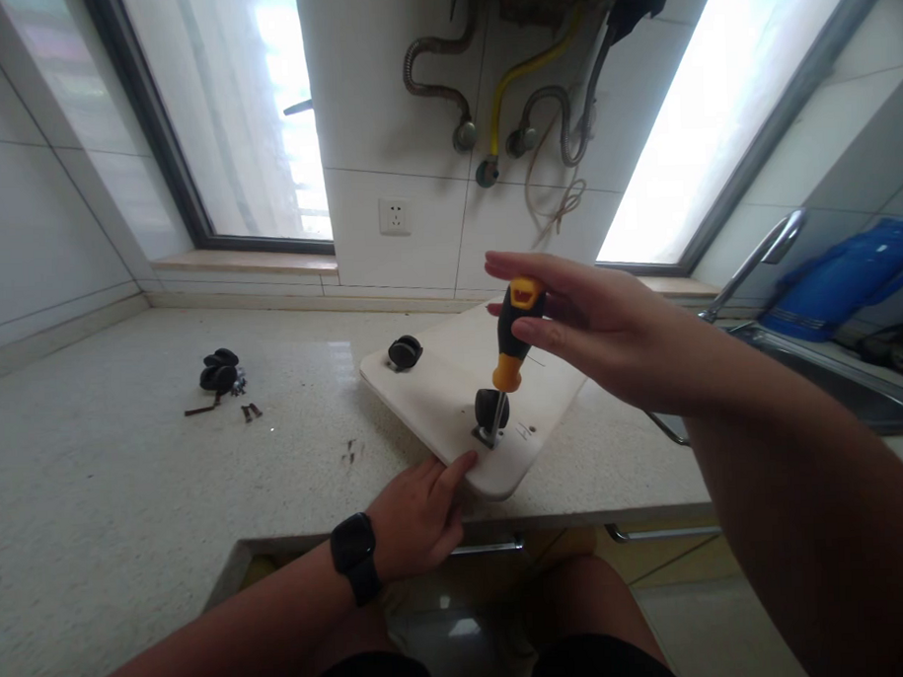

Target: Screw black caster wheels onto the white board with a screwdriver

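Note:
A white board (435,393) with rounded corners lies on the counter, its near corner at the front edge. My right hand (606,328) grips a black and yellow screwdriver (513,326) between the thumb and the outstretched fingers. The screwdriver points down, its tip at the metal plate of a black caster wheel (488,408) near the board's corner. My left hand (420,512) holds the board's near edge, with the index finger on top beside that plate; the other fingers are partly hidden. Another caster (406,352) stands on the board's far left corner.
Loose black casters (220,370) lie on the counter (130,468) at the left, beside small screws (252,413) and a hex key (200,410). A sink (771,377) with a faucet (760,254) is at the right. Pipes and a wall socket (395,217) are behind.

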